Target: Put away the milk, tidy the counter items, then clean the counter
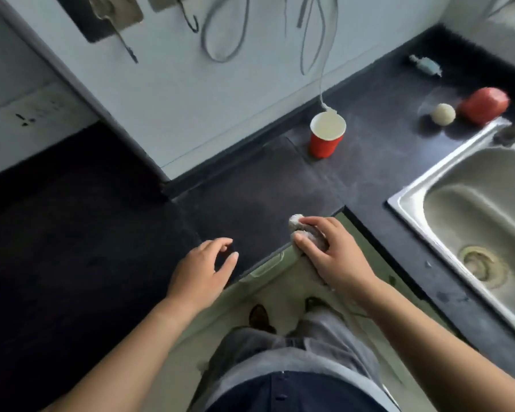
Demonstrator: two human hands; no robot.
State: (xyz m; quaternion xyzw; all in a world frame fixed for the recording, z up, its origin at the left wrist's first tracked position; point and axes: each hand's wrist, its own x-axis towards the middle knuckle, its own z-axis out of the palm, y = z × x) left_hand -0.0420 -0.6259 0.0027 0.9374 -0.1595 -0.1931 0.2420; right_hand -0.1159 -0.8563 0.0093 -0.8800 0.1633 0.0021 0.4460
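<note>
My right hand (pixel 330 254) is shut on a crumpled grey cloth (pixel 298 223), pressing it on the front corner of the dark counter (pixel 250 185). My left hand (pixel 205 269) hovers over the counter edge just to the left, fingers apart and holding nothing. A red cup (pixel 326 138) with a pale inside stands upright farther back near the wall. No milk container is in view.
A steel sink (pixel 473 221) with a drain is set into the counter at right, its tap at the far right edge. Behind it lie a red object (pixel 485 105), a pale round ball (pixel 443 113) and a small bluish item (pixel 425 65). Cables hang on the wall.
</note>
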